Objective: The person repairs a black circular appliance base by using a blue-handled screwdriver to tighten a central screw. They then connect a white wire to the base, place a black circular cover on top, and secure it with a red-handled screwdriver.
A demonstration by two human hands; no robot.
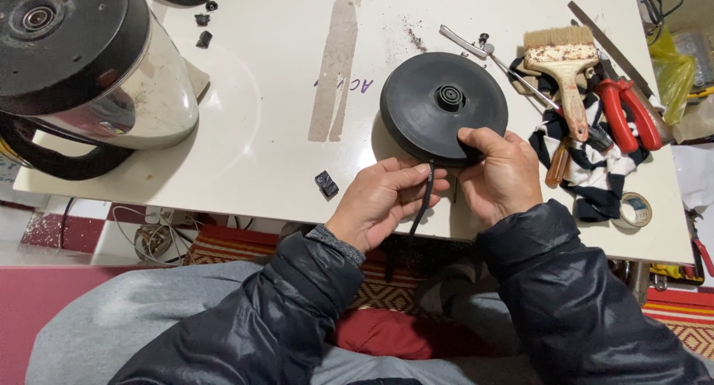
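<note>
Head view: two hands [383,199] [498,173], one kettle base [444,106]

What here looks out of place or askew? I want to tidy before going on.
The steel kettle lies tipped on its side at the table's left end, base showing. Small black loose parts sit scattered, and grit is spilled near the round black base.
</note>
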